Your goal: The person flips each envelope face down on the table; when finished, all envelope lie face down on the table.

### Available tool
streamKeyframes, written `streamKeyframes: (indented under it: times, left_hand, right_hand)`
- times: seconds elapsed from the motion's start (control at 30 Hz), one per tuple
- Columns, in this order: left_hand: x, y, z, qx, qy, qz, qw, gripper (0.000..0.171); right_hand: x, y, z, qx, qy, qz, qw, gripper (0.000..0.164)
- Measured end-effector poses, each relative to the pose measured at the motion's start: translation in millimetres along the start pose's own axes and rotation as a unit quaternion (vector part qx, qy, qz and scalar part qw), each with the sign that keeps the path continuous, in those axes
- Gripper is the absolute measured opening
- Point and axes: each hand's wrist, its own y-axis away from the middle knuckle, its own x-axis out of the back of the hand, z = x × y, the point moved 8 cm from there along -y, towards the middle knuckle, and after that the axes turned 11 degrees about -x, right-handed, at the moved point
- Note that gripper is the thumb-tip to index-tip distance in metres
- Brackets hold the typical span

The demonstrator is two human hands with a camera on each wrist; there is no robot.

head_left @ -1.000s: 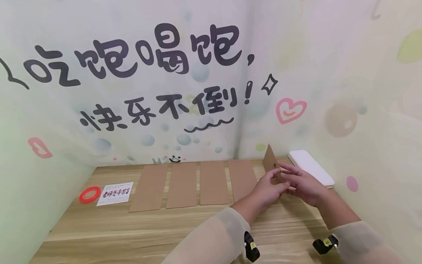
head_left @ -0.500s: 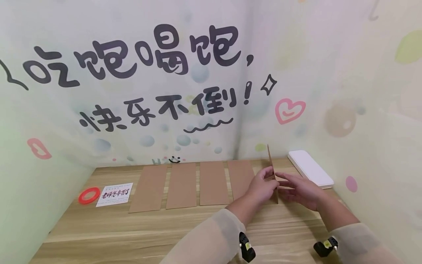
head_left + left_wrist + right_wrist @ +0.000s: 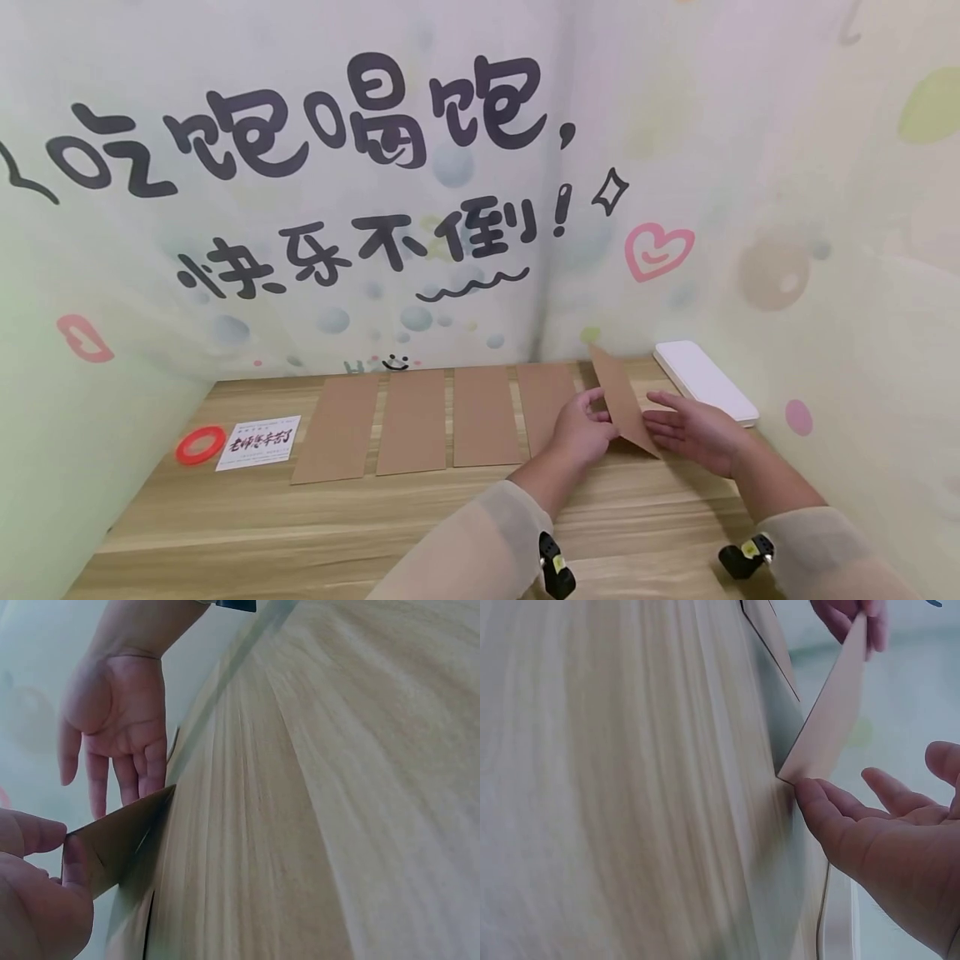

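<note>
A brown cardboard rectangle (image 3: 624, 398) is tilted at the right end of a row, its left edge raised and its right edge low at the tabletop. My left hand (image 3: 582, 429) pinches the raised edge between thumb and fingers; the left wrist view shows the thumb (image 3: 76, 862) on one face. On the other side, my right hand (image 3: 697, 432) has its fingers extended. In the right wrist view, its fingertips (image 3: 808, 793) touch the lower edge of the cardboard (image 3: 829, 724). Several similar cardboard rectangles (image 3: 486, 417) lie flat to the left, the nearest partly hidden by my left hand.
A white flat box (image 3: 705, 382) lies at the back right, beyond my right hand. Toward the left are a white printed card (image 3: 258, 442) and a red ring (image 3: 182, 450). Printed walls enclose the wooden table (image 3: 300, 533) at the back and sides.
The cardboard has gone from standing on edge to leaning over, its top tipped left and its lower edge swung right. My left hand moved slightly left, and the right hand drew away and spread its fingers.
</note>
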Motion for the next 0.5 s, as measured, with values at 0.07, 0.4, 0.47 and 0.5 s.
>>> streamKeyframes:
  times: [0.07,0.4,0.47,0.5]
  left_hand:
    - [1.7,0.6,-3.1,0.007,-0.010,-0.002,0.9999,0.066]
    - [5.6,7.1,-9.4,0.024,-0.037,-0.021,0.9988,0.066]
    - [5.7,7.6,-11.0,0.028,-0.038,-0.026,0.9985,0.066]
    - [6.0,7.6,-11.5,0.029,-0.035,-0.028,0.9986,0.066]
  right_hand:
    - [1.0,0.5,-0.4,0.001,0.003,0.001,1.000,0.081]
    - [8.8,0.5,-0.5,0.007,0.019,0.011,1.000,0.082]
    - [9.9,-0.1,-0.3,0.006,0.019,0.016,1.000,0.085]
    - [10.3,-0.4,-0.4,0.007,0.022,0.018,1.000,0.086]
